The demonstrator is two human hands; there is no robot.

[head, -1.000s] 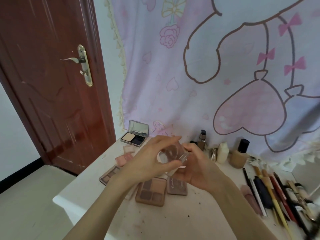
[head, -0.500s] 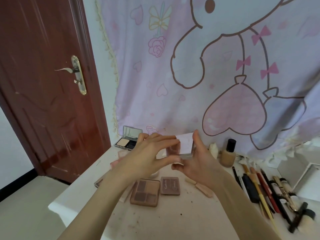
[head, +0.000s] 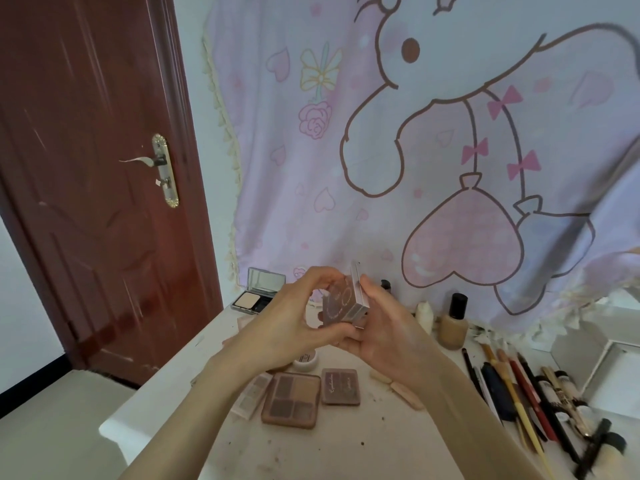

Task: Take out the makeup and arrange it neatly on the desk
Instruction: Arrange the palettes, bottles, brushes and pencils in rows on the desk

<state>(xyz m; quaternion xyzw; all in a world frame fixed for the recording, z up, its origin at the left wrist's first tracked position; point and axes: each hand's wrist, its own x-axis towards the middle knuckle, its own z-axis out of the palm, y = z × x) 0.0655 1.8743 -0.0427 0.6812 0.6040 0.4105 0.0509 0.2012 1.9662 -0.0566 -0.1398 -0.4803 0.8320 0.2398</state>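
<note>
Holding a small compact [head: 343,303] up above the middle of the desk [head: 381,441], both hands meet in front of the curtain [head: 398,161]. The left hand [head: 294,323] has its fingers curled round the compact's left side and its thumb under the near edge. The right hand [head: 384,334] cups it from below and from the right, fingers pinching the pale lid, which stands open and nearly upright. The compact touches nothing on the desk.

On the desk near its front edge lie a four-pan palette [head: 292,400], a smaller brown case [head: 341,386] just to its right, and a clear-lidded palette [head: 251,396] just to its left. A little white jar [head: 306,360] sits behind them, partly hidden by the left wrist. At the back left corner a mirror compact [head: 258,296] stands open. Along the back edge, close to the curtain, stand a white bottle [head: 424,315] and a foundation bottle [head: 454,323] with a black cap. By the right edge a row of pencils and brushes [head: 519,393] lies side by side, and two pale sticks [head: 394,388] lie between them and the brown case. A red-brown door [head: 97,188] is at the left.
</note>
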